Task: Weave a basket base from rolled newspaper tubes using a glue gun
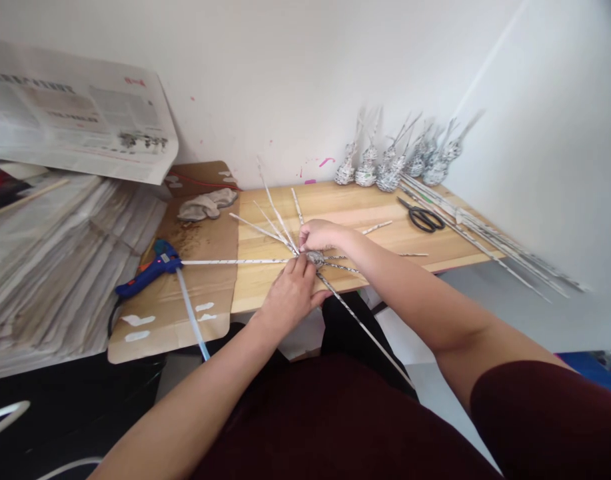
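A small woven centre [315,257] of rolled newspaper tubes lies near the front edge of the wooden table, with several tubes fanning out from it. My left hand [291,288] presses its fingers on the near left side of the weave, thumb out to the right. Just beyond, my right hand [316,235] is closed in a pinch at the weave's far edge, on a paper tube [296,205]; its fingertips are partly hidden. One long tube [365,328] runs from the weave toward my lap. Another tube [235,262] points left across the cardboard.
A blue glue gun [152,270] and a work glove [208,204] lie on cardboard [172,340] at left. Stacked newspapers [60,267] stand beyond. Black scissors [422,217], loose paper tubes [478,230] and several woven gourd-shaped pieces [366,175] occupy the right side, near the wall.
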Demonstrator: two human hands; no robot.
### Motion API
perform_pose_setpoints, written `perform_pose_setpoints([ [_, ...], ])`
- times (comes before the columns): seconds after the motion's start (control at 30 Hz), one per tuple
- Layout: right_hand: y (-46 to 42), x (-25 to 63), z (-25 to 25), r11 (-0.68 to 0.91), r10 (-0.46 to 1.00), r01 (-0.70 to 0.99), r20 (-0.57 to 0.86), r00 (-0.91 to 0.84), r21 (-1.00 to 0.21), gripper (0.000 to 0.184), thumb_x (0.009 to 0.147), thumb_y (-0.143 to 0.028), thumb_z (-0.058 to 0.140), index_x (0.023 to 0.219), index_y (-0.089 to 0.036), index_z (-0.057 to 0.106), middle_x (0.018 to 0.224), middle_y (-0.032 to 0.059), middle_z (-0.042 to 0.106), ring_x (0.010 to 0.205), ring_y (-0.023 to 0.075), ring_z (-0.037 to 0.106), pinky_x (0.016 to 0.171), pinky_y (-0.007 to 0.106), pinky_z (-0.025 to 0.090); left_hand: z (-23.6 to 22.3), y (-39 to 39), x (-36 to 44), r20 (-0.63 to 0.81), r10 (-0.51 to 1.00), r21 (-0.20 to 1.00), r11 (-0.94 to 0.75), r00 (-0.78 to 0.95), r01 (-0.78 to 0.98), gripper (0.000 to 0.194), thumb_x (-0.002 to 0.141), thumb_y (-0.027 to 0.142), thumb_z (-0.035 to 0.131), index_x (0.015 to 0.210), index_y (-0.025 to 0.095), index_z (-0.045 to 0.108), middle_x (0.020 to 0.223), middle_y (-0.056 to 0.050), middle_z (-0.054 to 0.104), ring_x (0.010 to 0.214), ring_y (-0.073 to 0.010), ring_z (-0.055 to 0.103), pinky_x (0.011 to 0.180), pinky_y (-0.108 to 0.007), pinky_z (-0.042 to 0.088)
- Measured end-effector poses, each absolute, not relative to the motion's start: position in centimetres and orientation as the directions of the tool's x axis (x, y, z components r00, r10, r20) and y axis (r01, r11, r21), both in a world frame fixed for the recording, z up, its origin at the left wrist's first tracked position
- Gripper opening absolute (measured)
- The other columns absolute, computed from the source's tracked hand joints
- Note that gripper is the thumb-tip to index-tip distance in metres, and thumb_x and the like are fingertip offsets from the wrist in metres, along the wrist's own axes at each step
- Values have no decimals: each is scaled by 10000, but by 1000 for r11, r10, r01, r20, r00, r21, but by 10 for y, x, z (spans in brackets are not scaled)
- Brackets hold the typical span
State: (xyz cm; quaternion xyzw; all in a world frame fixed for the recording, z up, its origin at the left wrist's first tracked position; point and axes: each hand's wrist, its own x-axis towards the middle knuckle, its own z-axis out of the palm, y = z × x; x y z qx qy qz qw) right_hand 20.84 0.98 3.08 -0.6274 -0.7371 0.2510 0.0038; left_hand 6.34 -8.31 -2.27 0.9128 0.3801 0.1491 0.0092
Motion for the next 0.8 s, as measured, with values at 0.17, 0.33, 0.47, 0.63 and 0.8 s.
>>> perform_pose_setpoints([
  [0.17, 9, 207, 38, 81, 917, 918, -332, -221, -387, 159, 782, -154, 702, 931, -168, 756, 839, 44, 747, 640, 128, 613, 544, 208, 415, -23, -84, 63, 265, 700, 119, -706, 663, 698, 552, 891, 532, 588, 1213, 87, 523, 1434, -227, 465, 1254, -341, 498, 1014, -459, 464],
  [0.33, 8, 207, 42, -28, 880, 901, -437, -184, -434, 153, 840, -188, 675, 972, -159, 748, 777, 43, 723, 534, 85, 550, 520, 186, 426, -22, -83, 62, 262, 709, 97, -694, 655, 713, 505, 895, 548, 571, 1159, 118, 548, 1436, -195, 480, 1218, -319, 513, 986, -439, 483],
  [0.47, 8, 208, 44, -59, 874, 884, -452, -178, -464, 152, 859, -158, 651, 973, -155, 751, 797, 50, 727, 543, 86, 571, 545, 185, 474, -23, -82, 60, 279, 703, 77, -695, 654, 715, 500, 895, 570, 557, 1160, 146, 546, 1460, -168, 469, 1198, -307, 513, 995, -432, 471],
  [0.63, 7, 212, 45, -70, 860, 851, -464, -213, -520, 152, 868, -117, 625, 950, -157, 747, 749, 30, 703, 541, 82, 584, 571, 189, 503, -21, -82, 60, 276, 698, 50, -696, 660, 716, 519, 890, 570, 563, 1177, 138, 533, 1447, -173, 473, 1189, -304, 499, 1011, -428, 455],
  [0.8, 8, 215, 41, -90, 886, 825, -423, -189, -557, 118, 881, -186, 632, 919, -154, 740, 691, 23, 682, 542, 90, 582, 554, 184, 476, -17, -81, 64, 250, 713, 42, -683, 654, 729, 545, 864, 574, 599, 1175, 131, 531, 1385, -178, 511, 1185, -313, 494, 984, -428, 472],
])
